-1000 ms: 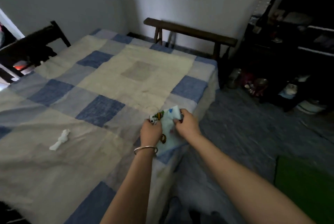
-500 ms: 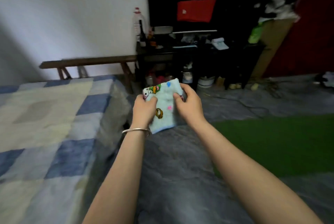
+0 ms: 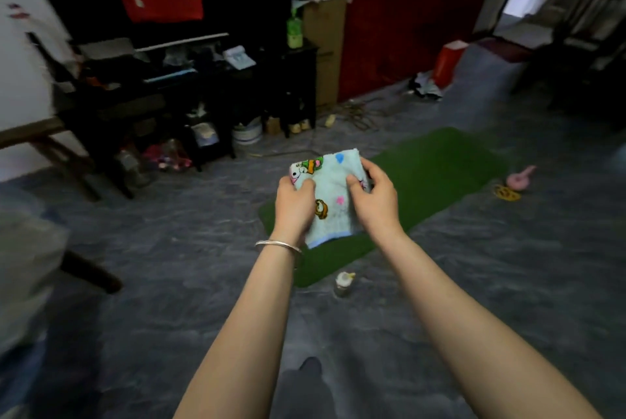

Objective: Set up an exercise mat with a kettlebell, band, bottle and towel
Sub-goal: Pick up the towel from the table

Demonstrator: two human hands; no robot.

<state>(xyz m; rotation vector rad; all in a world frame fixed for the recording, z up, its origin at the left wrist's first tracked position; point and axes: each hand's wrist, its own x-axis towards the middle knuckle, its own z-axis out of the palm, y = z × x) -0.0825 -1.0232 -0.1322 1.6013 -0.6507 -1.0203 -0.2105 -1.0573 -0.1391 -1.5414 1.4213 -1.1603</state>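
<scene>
A folded light-blue towel (image 3: pixel 333 205) with cartoon prints is held up in front of me. My left hand (image 3: pixel 294 205) grips its left edge and my right hand (image 3: pixel 376 198) grips its right edge. Below and beyond it a green exercise mat (image 3: pixel 430 168) lies on the grey floor. A small bottle (image 3: pixel 343 283) with a pale cap stands on the floor at the mat's near corner. A pink kettlebell (image 3: pixel 521 177) and a yellow band (image 3: pixel 506 192) lie on the floor past the mat's right side.
Dark shelving (image 3: pixel 189 80) crowded with clutter fills the back left, with jars and buckets at its foot. A red door (image 3: pixel 403 12) and a red box (image 3: pixel 449 61) stand at the back. A wooden bench (image 3: pixel 44 144) and the bed's edge (image 3: pixel 23 266) are at left.
My view has swung right, away from the bed toward the floor and the green mat. Both hands have kept hold of the towel and carried it along over the mat.
</scene>
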